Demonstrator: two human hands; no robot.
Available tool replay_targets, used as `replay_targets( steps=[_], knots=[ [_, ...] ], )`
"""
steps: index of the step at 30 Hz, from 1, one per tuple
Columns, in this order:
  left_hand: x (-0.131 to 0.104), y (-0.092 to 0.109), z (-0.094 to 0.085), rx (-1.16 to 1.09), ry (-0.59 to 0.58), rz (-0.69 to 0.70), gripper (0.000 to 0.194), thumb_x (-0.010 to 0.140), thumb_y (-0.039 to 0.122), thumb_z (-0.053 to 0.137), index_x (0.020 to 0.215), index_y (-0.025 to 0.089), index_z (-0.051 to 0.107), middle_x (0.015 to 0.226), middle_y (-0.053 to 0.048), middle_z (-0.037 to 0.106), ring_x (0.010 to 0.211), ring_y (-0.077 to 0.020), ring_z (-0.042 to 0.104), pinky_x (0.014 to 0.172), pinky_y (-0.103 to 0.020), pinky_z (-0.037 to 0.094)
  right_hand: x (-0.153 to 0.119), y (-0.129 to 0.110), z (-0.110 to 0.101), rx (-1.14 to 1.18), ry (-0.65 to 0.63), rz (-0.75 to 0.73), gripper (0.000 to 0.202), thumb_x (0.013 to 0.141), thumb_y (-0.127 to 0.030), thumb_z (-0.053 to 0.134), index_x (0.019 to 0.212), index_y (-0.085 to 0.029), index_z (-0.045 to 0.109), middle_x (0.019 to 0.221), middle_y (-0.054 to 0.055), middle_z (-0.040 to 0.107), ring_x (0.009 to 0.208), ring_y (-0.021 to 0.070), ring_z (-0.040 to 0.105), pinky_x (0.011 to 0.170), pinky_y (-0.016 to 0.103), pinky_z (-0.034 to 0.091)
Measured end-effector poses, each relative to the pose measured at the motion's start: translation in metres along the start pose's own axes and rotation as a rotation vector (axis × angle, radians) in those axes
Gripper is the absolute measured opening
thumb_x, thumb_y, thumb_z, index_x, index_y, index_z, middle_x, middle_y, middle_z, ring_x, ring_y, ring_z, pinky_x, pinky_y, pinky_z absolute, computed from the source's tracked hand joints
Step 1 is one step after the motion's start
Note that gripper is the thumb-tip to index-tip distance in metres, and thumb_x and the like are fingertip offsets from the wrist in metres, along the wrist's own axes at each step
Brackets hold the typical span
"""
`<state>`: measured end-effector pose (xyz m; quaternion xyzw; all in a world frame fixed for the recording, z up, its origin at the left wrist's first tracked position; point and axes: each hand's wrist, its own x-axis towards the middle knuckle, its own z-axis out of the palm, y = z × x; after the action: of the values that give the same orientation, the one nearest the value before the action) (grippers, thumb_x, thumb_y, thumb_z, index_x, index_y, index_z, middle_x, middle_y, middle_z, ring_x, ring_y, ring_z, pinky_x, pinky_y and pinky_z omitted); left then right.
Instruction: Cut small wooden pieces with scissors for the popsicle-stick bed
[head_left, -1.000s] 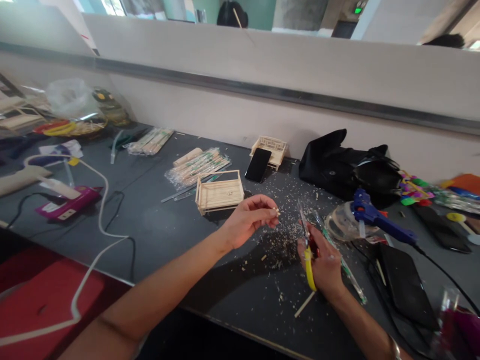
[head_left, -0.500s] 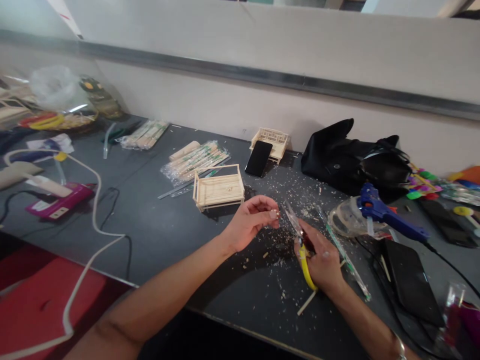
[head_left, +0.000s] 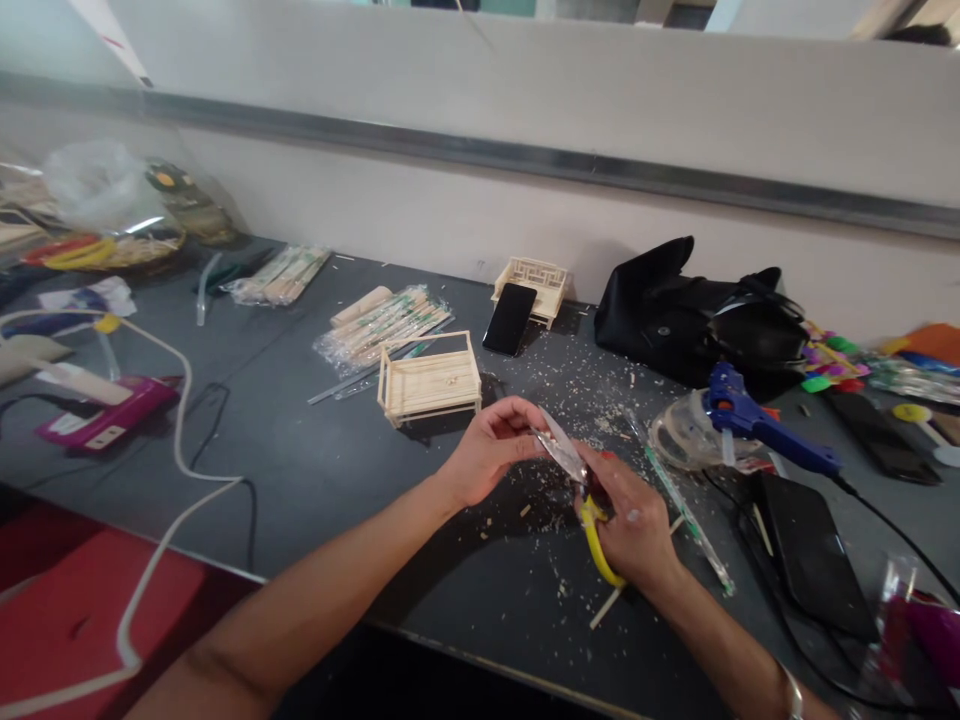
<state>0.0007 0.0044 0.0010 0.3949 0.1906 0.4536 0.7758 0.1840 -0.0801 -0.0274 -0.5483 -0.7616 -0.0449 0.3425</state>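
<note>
My right hand [head_left: 630, 510] grips yellow-handled scissors [head_left: 594, 540], their blades parted and pointing at my left fingertips. In a pinch, my left hand [head_left: 495, 450] holds a tiny pale piece, mostly hidden by the blades and fingers; its kind I cannot make out. Just beyond my left hand stands a small model frame [head_left: 431, 378] made of thin wooden sticks, with a little bit lying on its slatted bed. A stick [head_left: 606, 607] lies under my right hand. Small pale clippings [head_left: 559, 530] are scattered over the dark table around both hands.
A black phone [head_left: 510, 318] leans against a small stick-built bench [head_left: 536, 283] at the back. Wrapped sticks [head_left: 390, 325] lie left of it. On the right are a black bag [head_left: 675, 320], a blue glue gun [head_left: 757, 415] and a phone [head_left: 814, 550]. A white cable [head_left: 184, 400] crosses the left side.
The scissors have moved left and up to my left fingertips, so their blades now meet the pinched piece. My left hand stays nearly in place. The whole view has shifted slightly.
</note>
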Motion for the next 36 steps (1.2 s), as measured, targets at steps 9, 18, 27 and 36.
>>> replay_targets(
  steps=[9, 18, 27, 36],
  knots=[
    [-0.0020, -0.0048, 0.0007, 0.073, 0.046, 0.069, 0.039, 0.054, 0.032, 0.093, 0.073, 0.018, 0.062, 0.069, 0.002, 0.065, 0.063, -0.0102, 0.058, 0.062, -0.023, 0.050, -0.0005, -0.0054, -0.0017, -0.084, -0.013, 0.019, 0.058, 0.078, -0.015, 0.051, 0.135, -0.022, 0.056, 0.089, 0.006, 0.070, 0.075, 0.0208, 0.067, 0.064, 0.029, 0.058],
    [-0.0015, -0.0050, -0.0003, 0.039, 0.005, 0.066, 0.035, 0.056, 0.027, 0.092, 0.074, 0.017, 0.063, 0.071, 0.001, 0.067, 0.063, -0.0103, 0.060, 0.063, -0.022, 0.050, -0.0002, -0.0065, -0.0027, -0.113, -0.006, -0.005, 0.061, 0.078, -0.013, 0.051, 0.139, -0.021, 0.052, 0.094, 0.008, 0.068, 0.082, 0.0227, 0.066, 0.070, 0.032, 0.058],
    [-0.0007, -0.0059, -0.0018, 0.078, 0.007, 0.079, 0.040, 0.054, 0.031, 0.093, 0.074, 0.017, 0.061, 0.071, 0.001, 0.066, 0.064, -0.0110, 0.061, 0.063, -0.023, 0.052, 0.0008, -0.0077, -0.0033, -0.123, 0.007, 0.002, 0.060, 0.079, -0.013, 0.052, 0.138, -0.023, 0.053, 0.093, 0.007, 0.068, 0.081, 0.0220, 0.066, 0.071, 0.032, 0.059],
    [-0.0003, -0.0060, -0.0034, 0.071, -0.025, 0.081, 0.040, 0.056, 0.030, 0.093, 0.074, 0.015, 0.060, 0.071, 0.001, 0.067, 0.065, -0.0104, 0.061, 0.063, -0.021, 0.052, -0.0018, -0.0055, -0.0038, -0.134, -0.018, -0.011, 0.063, 0.077, -0.013, 0.052, 0.140, -0.023, 0.051, 0.091, 0.006, 0.066, 0.077, 0.0206, 0.065, 0.066, 0.029, 0.057]
  ],
)
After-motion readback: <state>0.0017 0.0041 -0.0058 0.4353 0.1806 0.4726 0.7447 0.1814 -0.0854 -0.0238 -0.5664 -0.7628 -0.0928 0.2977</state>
